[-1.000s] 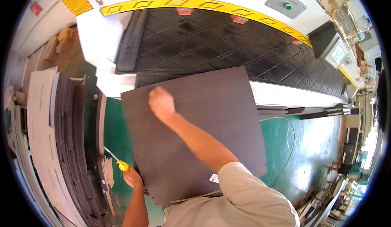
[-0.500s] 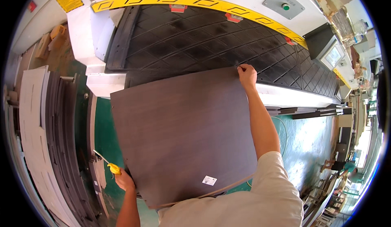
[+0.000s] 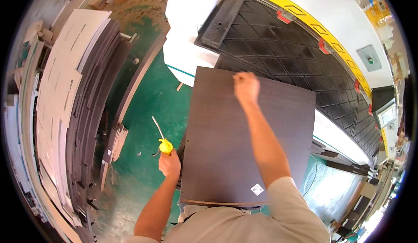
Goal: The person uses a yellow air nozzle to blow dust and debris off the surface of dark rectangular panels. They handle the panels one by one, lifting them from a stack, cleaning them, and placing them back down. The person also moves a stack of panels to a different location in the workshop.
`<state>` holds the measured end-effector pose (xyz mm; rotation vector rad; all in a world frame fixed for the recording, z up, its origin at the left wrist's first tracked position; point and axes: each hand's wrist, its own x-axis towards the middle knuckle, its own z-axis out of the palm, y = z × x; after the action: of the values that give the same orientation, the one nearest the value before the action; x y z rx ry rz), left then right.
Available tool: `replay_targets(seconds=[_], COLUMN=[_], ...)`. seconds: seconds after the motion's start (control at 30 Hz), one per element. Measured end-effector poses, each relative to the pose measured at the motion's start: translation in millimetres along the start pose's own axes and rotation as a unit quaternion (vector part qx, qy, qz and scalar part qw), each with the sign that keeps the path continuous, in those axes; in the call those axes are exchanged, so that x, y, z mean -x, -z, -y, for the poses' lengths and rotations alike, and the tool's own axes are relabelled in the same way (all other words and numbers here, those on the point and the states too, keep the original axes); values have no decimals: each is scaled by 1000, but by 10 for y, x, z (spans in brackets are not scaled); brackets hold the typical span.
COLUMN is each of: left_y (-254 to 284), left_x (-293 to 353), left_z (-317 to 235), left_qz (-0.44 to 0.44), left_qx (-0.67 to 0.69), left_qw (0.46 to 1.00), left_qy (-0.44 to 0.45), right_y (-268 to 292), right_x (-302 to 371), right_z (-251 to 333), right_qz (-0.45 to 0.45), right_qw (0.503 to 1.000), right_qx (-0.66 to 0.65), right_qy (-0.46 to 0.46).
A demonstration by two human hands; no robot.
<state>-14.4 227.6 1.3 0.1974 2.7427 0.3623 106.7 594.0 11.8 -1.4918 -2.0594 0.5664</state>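
A large dark brown board (image 3: 217, 156) lies flat in front of me, a small white label (image 3: 257, 189) on its near right part. Over the board's far edge is my right hand (image 3: 247, 89), its fingers curled together and slightly blurred; whether anything is between them is hidden. To the left of the board, my left hand (image 3: 170, 163) grips a yellow air blow gun (image 3: 166, 146), whose thin metal nozzle points away from me. Beyond the board, the black grid-patterned bed (image 3: 270, 47) of a white machine slopes off to the right.
Stacked boards (image 3: 82, 90) stand along the left, with a long strip (image 3: 140, 79) leaning nearby on the green floor (image 3: 150, 112). A yellow striped bar (image 3: 300, 12) spans the machine; a green button (image 3: 370, 61) and a screen (image 3: 387, 115) are at the right.
My right hand has left the board's far right corner and moved left along its far edge. My left hand has come up with the blow gun. The view has turned left.
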Motion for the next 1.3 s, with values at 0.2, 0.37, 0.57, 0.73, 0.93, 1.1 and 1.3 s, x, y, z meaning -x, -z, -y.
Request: replay_targets(seconds=[0.2,0.37,0.57,0.73,0.93,1.1,1.3], left_y=[70,124,149,215,89,48,101], left_x=[2,-13,-5,6,-400,-495,-379], left_z=[-98,-56,-20,6,676,1875,2907], left_qz=[33,67,80,86,205,198,257], left_qx=[15,55,84,138,520,406,291], left_qw=[999,996,993,986,828,891,921], left_qy=[4,-4,-26,-29,-53,-41,7], right_y=[-796,-673,-431,-71,381,788,855], right_x=[-367,-464,-155,950,3014,4262,3981], right_z=[898,614,685,886,1007,1130,1117], right_qz=[175,113,206,297,343,399,207], right_qw=[982,970,942,916,880,872,966], right_qx=[-16,31,-42,-52,-87,-102,0], right_qy=[69,214,261,263,318,263,155])
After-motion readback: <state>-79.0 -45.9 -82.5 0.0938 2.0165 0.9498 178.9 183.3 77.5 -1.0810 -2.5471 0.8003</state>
